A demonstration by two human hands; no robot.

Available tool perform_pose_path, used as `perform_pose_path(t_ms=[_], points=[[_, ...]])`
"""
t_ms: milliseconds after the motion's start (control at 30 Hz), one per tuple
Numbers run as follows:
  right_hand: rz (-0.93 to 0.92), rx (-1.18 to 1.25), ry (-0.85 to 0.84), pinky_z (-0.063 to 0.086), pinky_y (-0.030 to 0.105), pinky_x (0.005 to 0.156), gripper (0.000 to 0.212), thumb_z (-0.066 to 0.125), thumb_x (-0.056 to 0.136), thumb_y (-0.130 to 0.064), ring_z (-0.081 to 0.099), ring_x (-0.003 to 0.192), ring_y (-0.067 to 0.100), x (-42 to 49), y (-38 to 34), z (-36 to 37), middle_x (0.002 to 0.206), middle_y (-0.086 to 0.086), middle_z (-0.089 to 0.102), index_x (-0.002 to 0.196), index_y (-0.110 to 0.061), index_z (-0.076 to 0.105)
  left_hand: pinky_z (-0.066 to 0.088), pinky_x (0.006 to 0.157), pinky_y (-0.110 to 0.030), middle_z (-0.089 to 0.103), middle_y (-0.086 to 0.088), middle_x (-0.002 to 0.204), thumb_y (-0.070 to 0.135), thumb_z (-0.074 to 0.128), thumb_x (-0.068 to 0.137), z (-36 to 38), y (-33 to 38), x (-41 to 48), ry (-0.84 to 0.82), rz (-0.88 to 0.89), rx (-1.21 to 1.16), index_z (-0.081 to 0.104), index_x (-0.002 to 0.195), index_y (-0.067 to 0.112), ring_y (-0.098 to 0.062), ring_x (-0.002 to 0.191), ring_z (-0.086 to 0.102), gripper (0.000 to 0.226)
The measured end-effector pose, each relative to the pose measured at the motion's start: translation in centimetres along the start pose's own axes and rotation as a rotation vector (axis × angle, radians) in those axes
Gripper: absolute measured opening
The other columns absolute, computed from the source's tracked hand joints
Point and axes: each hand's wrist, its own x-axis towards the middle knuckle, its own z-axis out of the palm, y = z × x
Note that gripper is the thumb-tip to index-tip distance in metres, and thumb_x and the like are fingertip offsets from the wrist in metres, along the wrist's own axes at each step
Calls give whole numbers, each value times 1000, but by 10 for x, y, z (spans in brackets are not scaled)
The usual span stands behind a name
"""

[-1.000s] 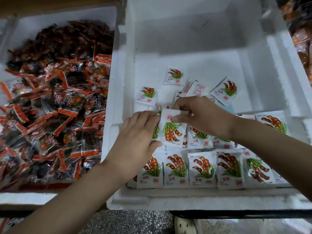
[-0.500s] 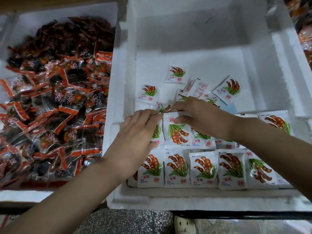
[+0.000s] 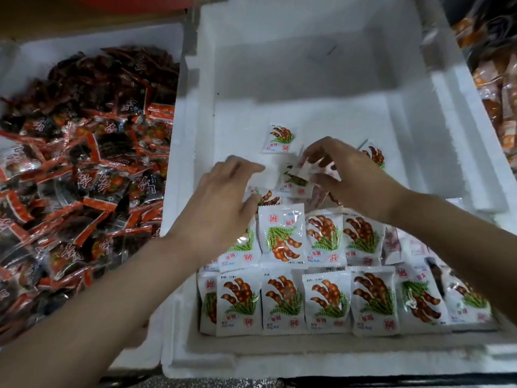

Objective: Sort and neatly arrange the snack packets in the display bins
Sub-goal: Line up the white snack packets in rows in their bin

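**Right hand lifts one tamarind packet; two rows stand at the near wall**

The right hand's fingers (image 3: pixel 316 148) and thumb curl round a small white packet (image 3: pixel 296 182), holding it tilted above a loose cluster; motion blur hides whether a second one is caught with it. The right hand (image 3: pixel 352 177) reaches in from the right. The left hand's fingers (image 3: pixel 240 167) stretch out, straight and gripping nothing, above the bin floor, and its thumb lies just beside a flat packet (image 3: pixel 267 196); I cannot tell whether they touch. The left hand (image 3: pixel 221 203) partly covers the left end of the second row.

All of this sits inside the white foam bin (image 3: pixel 307 88). Against its near wall the front row (image 3: pixel 327 302) counts seven packets, the leftmost mostly hidden. The second row (image 3: pixel 324 239) behind it shows four clear faces and more blurred ones to the right. Farther back, two single packets lie apart: one (image 3: pixel 278 138) flat, one (image 3: pixel 375 156) behind the right hand.

The left bin (image 3: pixel 92 37) holds a heap of red-and-black packets (image 3: pixel 92 169), too many to count. Orange packets (image 3: pixel 495 79) show at the right edge.
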Motion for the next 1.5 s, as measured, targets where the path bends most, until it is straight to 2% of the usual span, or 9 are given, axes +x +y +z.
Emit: perform_pose_path(t_ms=[267, 467, 600, 800, 1033, 1167, 1333, 1400, 1500], points=[[174, -132, -246, 34, 31, 100, 73, 71, 81, -29, 39, 124, 21, 32, 34, 2, 138, 3, 45, 142, -23, 31, 29, 109, -40, 21, -6, 158, 36, 59, 94, 21, -22, 72, -332, -448, 64, 15, 153, 22, -30, 141, 27, 75], [100, -178, -147, 42, 27, 85, 61, 67, 86, -27, 47, 102, 18, 39, 38, 3, 125, 6, 54, 138, -18, 36, 36, 101, -34, 35, -10, 145, 12, 73, 83, 26, -21, 82, -205, -515, -21, 22, 149, 22, -28, 132, 36, 84], [186, -110, -132, 45, 37, 99, 78, 73, 80, -20, 50, 115, 26, 47, 44, 6, 131, 10, 50, 143, -14, 27, 36, 97, -27, 43, -10, 140, 5, 80, 74, 24, -16, 84, -92, -581, -174, 24, 148, 21, -25, 129, 42, 94], [290, -296, -184, 35, 39, 102, 73, 71, 79, -41, 37, 121, 28, 54, 46, 7, 132, 11, 46, 139, -12, 39, 32, 69, -12, 66, -8, 115, 16, 74, 83, 17, -14, 81, 47, -452, -119, 62, 114, 9, -19, 96, 57, 34], [442, -107, -183, 40, 38, 103, 84, 76, 78, -22, 41, 123, 33, 56, 34, 8, 137, 15, 31, 143, -7, 23, 38, 54, 1, 59, 11, 81, 16, 59, 95, 1, 5, 74, 174, -390, -387, 56, 100, 13, 1, 68, 55, 7], [521, 77, -247, 47, 30, 86, 68, 72, 82, -16, 52, 114, 28, 57, 35, 7, 127, 11, 49, 136, -5, 31, 39, 55, 1, 57, 18, 80, 19, 58, 95, -6, 18, 69, 226, -385, -446, 58, 99, 15, 7, 68, 54, 5], [435, 179, 55, 41, 13, 57, 20, 54, 95, -17, 56, 78, 18, 42, 26, 1, 105, 10, 59, 111, -7, 49, 43, 56, -4, 63, 11, 84, 18, 58, 95, -11, 30, 63, 247, -417, -543, 60, 99, 11, -2, 74, 59, 9], [374, 264, 222, 39, 7, 46, 13, 53, 96, -20, 54, 66, 9, 32, 14, -10, 96, 3, 59, 101, -8, 49, 50, 69, -15, 69, 4, 90, 17, 59, 94, -11, 37, 60, 238, -456, -633, 61, 100, 8, -9, 83, 64, 11], [190, 330, 447, 48, 8, 61, 12, 56, 94, -18, 56, 75, 1, 15, -5, -24, 100, -6, 60, 101, -10, 51, 49, 67, -14, 68, 3, 92, 21, 57, 95, -11, 47, 54, 188, -516, -751, 60, 100, 10, -6, 82, 63, 12]])
